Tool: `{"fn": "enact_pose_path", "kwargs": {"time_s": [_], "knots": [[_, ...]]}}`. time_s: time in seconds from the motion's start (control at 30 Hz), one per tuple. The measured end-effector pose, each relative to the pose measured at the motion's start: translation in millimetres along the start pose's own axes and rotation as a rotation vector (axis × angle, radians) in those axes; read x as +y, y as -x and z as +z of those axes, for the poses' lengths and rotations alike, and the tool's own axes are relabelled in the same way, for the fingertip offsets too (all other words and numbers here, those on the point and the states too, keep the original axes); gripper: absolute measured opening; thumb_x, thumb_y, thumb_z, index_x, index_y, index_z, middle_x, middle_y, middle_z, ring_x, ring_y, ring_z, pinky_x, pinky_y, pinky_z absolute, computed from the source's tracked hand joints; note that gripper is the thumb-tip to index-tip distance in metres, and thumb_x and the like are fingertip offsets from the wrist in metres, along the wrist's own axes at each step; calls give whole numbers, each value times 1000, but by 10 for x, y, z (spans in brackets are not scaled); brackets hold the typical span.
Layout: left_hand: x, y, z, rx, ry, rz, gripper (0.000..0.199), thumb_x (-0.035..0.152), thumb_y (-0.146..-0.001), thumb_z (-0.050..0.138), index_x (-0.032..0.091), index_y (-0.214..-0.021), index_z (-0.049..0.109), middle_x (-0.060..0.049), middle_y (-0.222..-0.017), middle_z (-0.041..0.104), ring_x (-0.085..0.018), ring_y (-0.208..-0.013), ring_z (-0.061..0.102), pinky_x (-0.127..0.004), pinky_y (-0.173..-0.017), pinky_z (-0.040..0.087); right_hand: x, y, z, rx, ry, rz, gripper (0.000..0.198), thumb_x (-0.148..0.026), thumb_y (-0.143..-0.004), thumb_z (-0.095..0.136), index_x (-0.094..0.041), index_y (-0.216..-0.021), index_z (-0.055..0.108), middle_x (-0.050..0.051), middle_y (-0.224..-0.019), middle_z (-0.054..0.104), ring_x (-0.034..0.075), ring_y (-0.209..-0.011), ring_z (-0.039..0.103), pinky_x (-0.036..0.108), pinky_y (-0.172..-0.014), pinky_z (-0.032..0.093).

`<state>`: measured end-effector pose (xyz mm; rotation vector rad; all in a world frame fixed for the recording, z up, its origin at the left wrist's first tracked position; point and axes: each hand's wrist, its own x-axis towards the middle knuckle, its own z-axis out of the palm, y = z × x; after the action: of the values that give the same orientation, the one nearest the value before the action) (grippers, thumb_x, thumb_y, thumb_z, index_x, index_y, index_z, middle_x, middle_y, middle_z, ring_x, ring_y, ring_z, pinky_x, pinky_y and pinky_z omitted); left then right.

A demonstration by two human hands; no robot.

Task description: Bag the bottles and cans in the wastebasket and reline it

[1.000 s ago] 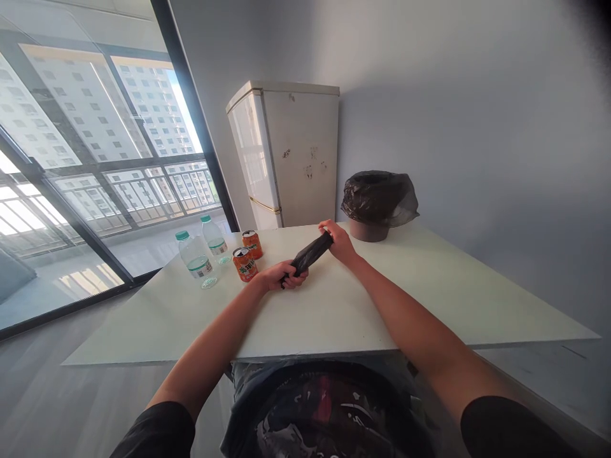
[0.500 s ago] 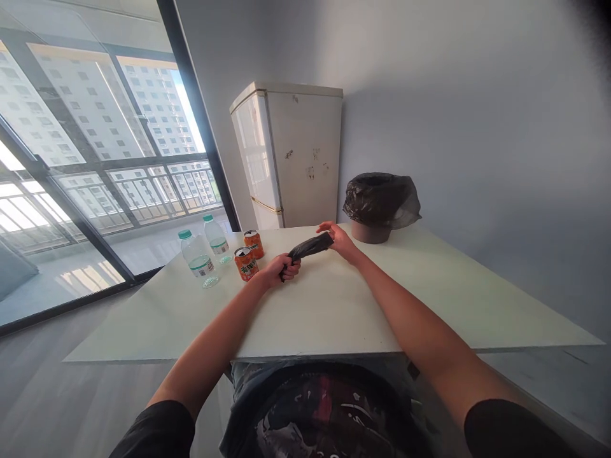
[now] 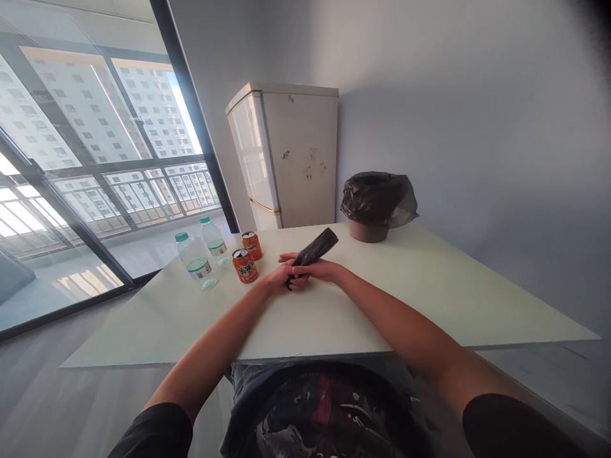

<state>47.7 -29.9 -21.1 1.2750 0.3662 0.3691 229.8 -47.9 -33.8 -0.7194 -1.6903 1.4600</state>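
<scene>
A narrow folded black plastic bag (image 3: 317,247) slants up and to the right above the white table (image 3: 468,292). Its lower end is in the fist of my left hand (image 3: 279,278). My right hand (image 3: 323,271) has closed round the bag just above the left one, and the two hands touch and partly overlap. To the left of my hands stand two orange drink cans, the nearer can (image 3: 245,267) close to my left wrist and the farther can (image 3: 252,244) behind it.
Two clear bottles with green caps, a nearer bottle (image 3: 196,266) and a farther bottle (image 3: 216,243), stand upright left of the cans. A brown bin (image 3: 368,232) lined with a dark bag (image 3: 375,197) is at the back right. Beyond the table is a white fridge (image 3: 300,159).
My right hand has moved from the bag's upper end down and left to my left hand. The bag now points more steeply upward.
</scene>
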Motion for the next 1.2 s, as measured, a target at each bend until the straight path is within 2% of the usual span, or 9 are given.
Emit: {"fn": "enact_pose_path", "kwargs": {"time_s": [0.1,0.2,0.37,0.6,0.73,0.83,0.97,1.07,1.2], "knots": [[-11,2,0,-58,-39,-48,22,16,-60,62,20,-75,45,6,-56,38,-7,-46,25,-18,-40,21,-8,-22,66,54,14,-15,55,-56,-85,82,-27,-131,75,5,-129,75,27,-125,66,37,-108,52],[4,7,-8,-106,-56,-75,27,16,-60,60,18,-85,51,6,-58,40,-7,-46,24,-18,-40,21,-66,-20,42,105,-29,-25,53,-64,-90,72,-22,-121,80,8,-129,75,28,-125,65,38,-108,52],[39,15,-20,-165,-60,-113,25,17,-61,58,19,-83,47,6,-57,37,-8,-48,23,-18,-41,23,-220,15,33,159,-197,-100,50,-64,-91,69,-17,-99,83,11,-142,68,29,-130,61,38,-110,50],[98,51,-35,-169,-65,-125,23,16,-64,58,20,-80,43,6,-59,33,-8,-49,21,-17,-43,19,-337,32,7,294,-249,-265,41,-59,-92,70,-19,-94,82,9,-144,67,28,-129,61,36,-101,54],[81,29,-42,-173,-63,-133,22,15,-64,57,20,-80,43,6,-59,33,-8,-49,22,-17,-43,19,-286,-7,-103,419,-274,-311,39,-58,-92,68,-21,-91,80,8,-139,69,27,-127,61,37,-98,55],[76,15,-57,-169,-62,-141,23,16,-63,58,20,-80,44,6,-60,33,-8,-49,22,-17,-43,20,-228,-60,-173,556,-261,-361,35,-56,-92,67,-22,-84,74,8,-127,72,24,-115,64,38,-96,55],[65,36,-91,-163,-80,-172,23,15,-61,59,19,-81,47,5,-60,36,-7,-48,24,-17,-42,19,-201,-98,-330,716,-231,-394,43,-60,-90,61,-24,-71,51,8,-110,72,23,-96,63,41,-91,56],[45,61,-118,-153,-102,-197,24,12,-59,60,17,-81,52,3,-59,42,-7,-46,26,-18,-40,19,-229,-42,-573,791,-223,-416,53,-72,-89,54,-24,-70,38,9,-101,70,24,-92,62,43,-89,55],[57,55,-117,-47,-53,-77,26,14,-58,59,19,-80,47,5,-60,39,-7,-47,25,-18,-42,21,-240,87,-879,893,-268,-438,63,-87,-85,45,-25,-77,47,11,-107,70,25,-98,61,44,-89,54]]}}
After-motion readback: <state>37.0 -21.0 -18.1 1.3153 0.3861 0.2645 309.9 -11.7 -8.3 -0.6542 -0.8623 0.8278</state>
